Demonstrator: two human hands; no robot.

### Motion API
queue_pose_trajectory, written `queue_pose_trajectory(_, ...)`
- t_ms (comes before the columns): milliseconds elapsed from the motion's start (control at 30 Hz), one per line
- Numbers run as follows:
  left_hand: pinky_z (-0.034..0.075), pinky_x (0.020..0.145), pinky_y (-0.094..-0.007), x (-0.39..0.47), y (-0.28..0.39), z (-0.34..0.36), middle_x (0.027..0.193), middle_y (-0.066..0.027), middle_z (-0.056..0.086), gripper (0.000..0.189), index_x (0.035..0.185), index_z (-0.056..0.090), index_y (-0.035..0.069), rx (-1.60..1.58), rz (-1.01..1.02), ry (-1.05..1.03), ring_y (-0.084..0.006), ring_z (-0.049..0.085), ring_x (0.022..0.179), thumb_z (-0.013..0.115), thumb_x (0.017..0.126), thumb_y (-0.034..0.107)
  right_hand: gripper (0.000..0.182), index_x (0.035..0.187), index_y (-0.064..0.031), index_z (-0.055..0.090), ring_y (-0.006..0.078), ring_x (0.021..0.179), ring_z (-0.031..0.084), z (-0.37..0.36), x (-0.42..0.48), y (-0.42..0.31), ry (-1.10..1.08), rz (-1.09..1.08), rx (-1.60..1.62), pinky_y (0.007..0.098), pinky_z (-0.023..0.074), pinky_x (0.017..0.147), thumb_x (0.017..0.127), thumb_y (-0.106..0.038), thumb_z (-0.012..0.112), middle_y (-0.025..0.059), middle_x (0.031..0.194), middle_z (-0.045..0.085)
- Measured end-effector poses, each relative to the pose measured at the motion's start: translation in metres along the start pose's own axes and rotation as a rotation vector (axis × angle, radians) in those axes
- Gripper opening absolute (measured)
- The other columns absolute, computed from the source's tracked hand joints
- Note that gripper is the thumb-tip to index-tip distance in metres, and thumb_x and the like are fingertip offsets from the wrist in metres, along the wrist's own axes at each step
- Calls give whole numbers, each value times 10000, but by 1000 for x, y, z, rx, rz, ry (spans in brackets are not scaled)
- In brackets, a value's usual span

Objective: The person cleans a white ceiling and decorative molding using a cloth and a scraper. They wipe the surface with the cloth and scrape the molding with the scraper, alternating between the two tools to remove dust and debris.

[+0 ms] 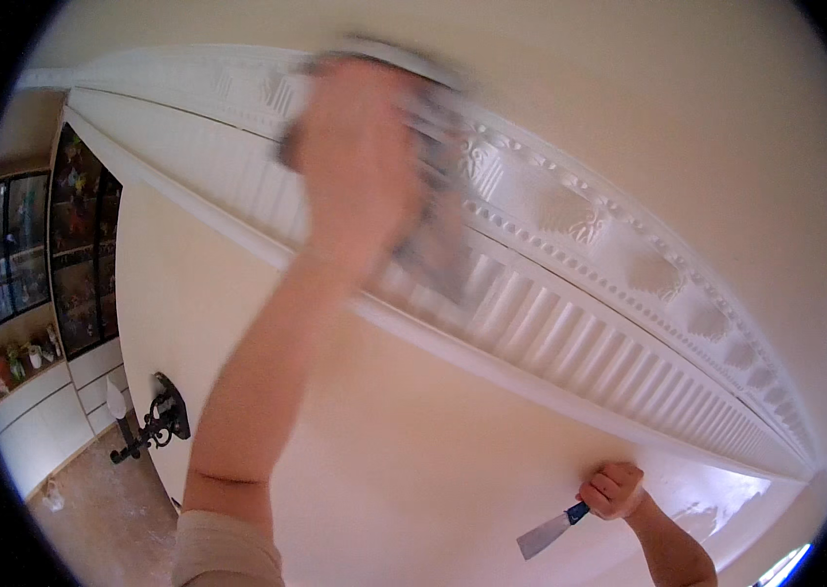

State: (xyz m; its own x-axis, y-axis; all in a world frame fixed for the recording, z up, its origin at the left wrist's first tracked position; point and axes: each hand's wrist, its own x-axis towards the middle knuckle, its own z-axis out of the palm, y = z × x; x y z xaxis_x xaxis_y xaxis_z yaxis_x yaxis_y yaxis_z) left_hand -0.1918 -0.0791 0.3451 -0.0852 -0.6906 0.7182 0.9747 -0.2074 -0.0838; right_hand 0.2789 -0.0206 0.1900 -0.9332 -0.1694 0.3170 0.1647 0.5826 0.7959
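Note:
My left hand, blurred by motion, is raised to the ornate white plaster cornice. It is closed around a dark, blurred object whose kind I cannot tell; a pale flat edge shows above the fingers, at the border with the plain surface. Lower right, my right hand is closed around the dark handle of a putty knife, its blade pointing down and left. That fist is close to the cream wall, below the cornice. The cornice has fluting, a row of beads and raised relief ornament, with a thin dark gap line running along it.
A black wrought-iron wall sconce with a candle-shaped bulb sticks out from the wall at lower left. Behind it stand dark glazed cabinets, white drawers and a ledge with small ornaments. The floor lies far below.

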Motion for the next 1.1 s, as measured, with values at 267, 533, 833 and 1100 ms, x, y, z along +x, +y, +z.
queue_pose_trajectory(267, 428, 842, -386, -14, 15, 15, 983, -168, 543, 167, 1063, 522, -6, -68, -244, 167, -332, 514, 877, 506, 909, 55, 194, 676, -190, 561, 99, 555, 530, 4, -7, -3, 31, 8, -39, 244, 365, 431, 743, -213, 742, -61, 646, 540)
queue_pose_trajectory(533, 421, 784, -490, -25, 92, 34, 860, -129, 508, 179, 855, 571, 57, -394, 157, -152, -356, 516, 850, 662, 705, 95, 197, 660, -173, 559, 117, 561, 531, 1, -4, -5, 24, 13, -37, 265, 411, 424, 666, -204, 753, -44, 652, 536)
queue_pose_trajectory(833, 429, 760, -449, 9, 45, -4, 892, -149, 563, 134, 918, 582, 29, -189, 89, -40, -375, 539, 858, 585, 786, 8, 172, 686, -161, 585, 132, 561, 535, 1, -5, -5, 22, 25, -18, 277, 416, 427, 643, -185, 750, -29, 624, 503)
queue_pose_trajectory(1100, 467, 748, -353, 24, 25, -16, 879, -142, 535, 109, 986, 575, 1, -81, -373, 105, -294, 547, 801, 558, 878, -5, 165, 691, -152, 590, 133, 567, 544, 0, -1, -5, 69, 28, 8, 272, 411, 427, 689, -192, 750, -15, 634, 529)
